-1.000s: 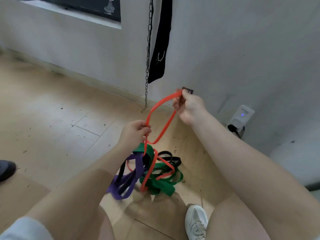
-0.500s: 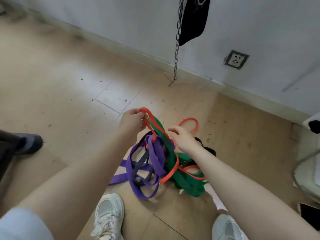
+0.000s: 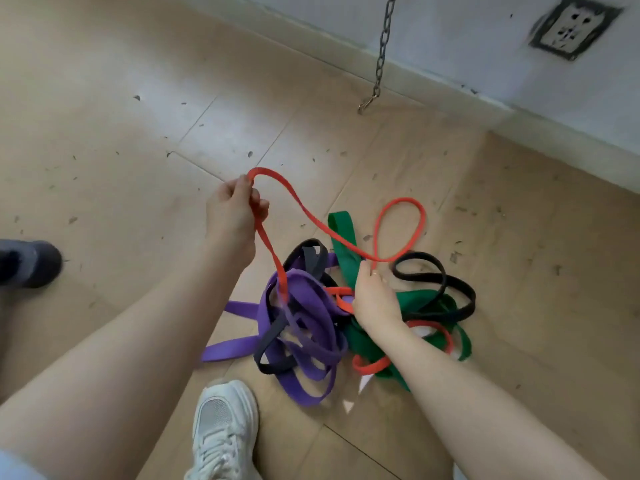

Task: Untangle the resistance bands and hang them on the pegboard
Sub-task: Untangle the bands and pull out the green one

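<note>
A tangle of resistance bands lies on the wooden floor: a purple band [image 3: 304,327], a green band [image 3: 346,244], a black band [image 3: 436,289] and a thin red band [image 3: 304,213]. My left hand [image 3: 232,216] is shut on a loop of the red band and holds it above the heap. The red strand runs down from it through the purple band. Lower down, my right hand [image 3: 374,299] rests on the pile with its fingers pinching the red band where it crosses the green one. No pegboard is in view.
A metal chain [image 3: 381,53] hangs by the white wall, ending just above the floor. A wall socket [image 3: 571,26] sits at top right. My white shoe [image 3: 221,431] stands just below the pile. Another person's dark shoe [image 3: 27,265] is at the left edge.
My view has tilted down from the wall to the floor. The pile, earlier lifted, now lies on the floor. My right hand dropped from the raised red loop onto the heap.
</note>
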A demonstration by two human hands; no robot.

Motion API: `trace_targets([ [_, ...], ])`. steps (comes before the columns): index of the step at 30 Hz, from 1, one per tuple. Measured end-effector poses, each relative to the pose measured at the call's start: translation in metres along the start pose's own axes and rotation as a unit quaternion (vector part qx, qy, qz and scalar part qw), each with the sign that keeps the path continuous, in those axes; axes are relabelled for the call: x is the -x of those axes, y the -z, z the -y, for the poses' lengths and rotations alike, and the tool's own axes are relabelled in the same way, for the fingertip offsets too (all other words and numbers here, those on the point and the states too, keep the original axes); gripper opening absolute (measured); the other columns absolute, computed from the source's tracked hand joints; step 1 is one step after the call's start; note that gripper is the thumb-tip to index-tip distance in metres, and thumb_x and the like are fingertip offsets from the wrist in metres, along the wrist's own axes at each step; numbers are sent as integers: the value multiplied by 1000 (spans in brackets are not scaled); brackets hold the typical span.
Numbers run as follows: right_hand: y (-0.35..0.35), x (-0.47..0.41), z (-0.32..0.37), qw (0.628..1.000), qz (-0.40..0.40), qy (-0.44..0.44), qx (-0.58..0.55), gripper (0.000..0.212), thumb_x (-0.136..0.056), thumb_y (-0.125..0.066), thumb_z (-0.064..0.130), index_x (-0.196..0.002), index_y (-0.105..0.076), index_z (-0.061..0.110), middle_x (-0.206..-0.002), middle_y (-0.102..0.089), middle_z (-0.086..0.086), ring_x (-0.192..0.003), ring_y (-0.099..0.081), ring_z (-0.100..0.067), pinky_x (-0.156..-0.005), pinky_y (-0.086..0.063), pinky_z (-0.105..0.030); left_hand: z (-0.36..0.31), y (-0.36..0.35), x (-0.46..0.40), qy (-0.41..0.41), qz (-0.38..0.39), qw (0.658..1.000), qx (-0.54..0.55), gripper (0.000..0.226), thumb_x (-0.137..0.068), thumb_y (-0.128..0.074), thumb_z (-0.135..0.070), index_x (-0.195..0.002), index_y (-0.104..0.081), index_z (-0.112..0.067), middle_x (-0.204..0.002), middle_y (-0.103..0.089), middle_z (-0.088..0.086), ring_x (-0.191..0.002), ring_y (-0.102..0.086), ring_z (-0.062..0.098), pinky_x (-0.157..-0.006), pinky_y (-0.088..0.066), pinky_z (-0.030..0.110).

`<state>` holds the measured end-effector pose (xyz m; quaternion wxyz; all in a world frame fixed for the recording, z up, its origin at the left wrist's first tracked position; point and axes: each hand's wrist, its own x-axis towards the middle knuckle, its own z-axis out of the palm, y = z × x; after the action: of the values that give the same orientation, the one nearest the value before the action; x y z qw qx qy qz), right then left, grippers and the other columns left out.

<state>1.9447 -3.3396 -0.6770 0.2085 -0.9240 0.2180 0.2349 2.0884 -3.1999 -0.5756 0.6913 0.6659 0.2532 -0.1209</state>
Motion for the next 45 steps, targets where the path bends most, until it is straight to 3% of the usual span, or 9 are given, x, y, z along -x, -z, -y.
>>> trace_targets([
  [4, 27, 21, -1, 999, -28, 28, -14, 63, -85, -62, 29, -138, -32, 13, -120, -59, -8, -109, -57, -29, -89, -46, -39, 3, 4, 1, -17, -38, 986, -162, 12, -98, -43, -18, -106, -51, -15, -87, -61, 1, -80, -56, 13, -75, -47, 27],
  [7, 59, 47, -2, 985, 2, 23, -168, 71, -79, -62, 29, -142, -31, 18, -129, -55, -5, -112, -56, -24, -91, -49, -38, 9, 5, 20, 43, -16, 952, -304, 48, -95, -48, -16, -139, -32, -11, -127, -48, 13, -105, -52, 28, -82, -44, 32],
  [13, 125, 126, 1, 904, -102, 90, -406, 55, -82, -60, 6, -133, -45, 20, -116, -57, 13, -108, -55, -3, -90, -45, -18, -11, -7, 100, -75, 129, 898, -414, 38, -91, -48, -13, -128, -50, -7, -129, -54, 14, -116, -51, 31, -99, -42, 39],
  [20, 203, 211, 17, 782, -195, 174, -566, 36, -80, -56, -9, -99, -60, 21, -79, -61, -6, -72, -57, -18, -70, -51, -38, -45, -2, 241, -172, 398, 881, -188, 29, -100, -37, -23, -111, -63, -15, -107, -69, 3, -104, -64, 12, -90, -49, 22],
  [23, 240, 245, 25, 734, -193, 198, -621, 26, -84, -52, -7, -105, -59, 7, -73, -57, -3, -67, -56, -17, -64, -50, -29, -69, 5, 287, -257, 392, 870, -154, 26, -97, -46, -17, -120, -57, -19, -108, -66, -4, -99, -63, 1, -79, -49, 11],
  [27, 290, 296, 43, 671, -194, 258, -668, 15, -88, -49, -4, -95, -58, 6, -73, -59, -5, -67, -58, -18, -65, -54, -30, -112, 10, 325, -430, 342, 818, -170, 45, -83, -66, -12, -121, -53, -33, -111, -63, -13, -103, -58, 3, -92, -47, 25],
  [32, 366, 352, 72, 605, -204, 336, -692, 12, -90, -47, -3, -95, -54, 5, -62, -56, -4, -55, -56, -15, -61, -52, -30, -188, 5, 381, -541, 277, 788, -98, 45, -85, -63, -3, -123, -56, -25, -100, -65, -13, -85, -60, 0, -73, -46, 8],
  [38, 417, 394, 88, 591, -240, 400, -658, 18, -90, -50, -4, -102, -53, 8, -74, -53, -7, -59, -57, -16, -61, -52, -30, -243, 5, 411, -566, 289, 772, -32, 46, -86, -60, -2, -122, -58, -30, -100, -69, -6, -85, -65, 17, -80, -55, 26],
  [45, 333, 336, 44, 731, -210, 241, -604, 65, -86, -58, -4, -133, -37, 35, -102, -62, -10, -85, -66, -28, -78, -56, -42, -168, 4, 359, -346, 361, 861, -91, 31, -96, -48, -25, -126, -52, -20, -111, -67, -2, -105, -61, 11, -95, -46, 29],
])
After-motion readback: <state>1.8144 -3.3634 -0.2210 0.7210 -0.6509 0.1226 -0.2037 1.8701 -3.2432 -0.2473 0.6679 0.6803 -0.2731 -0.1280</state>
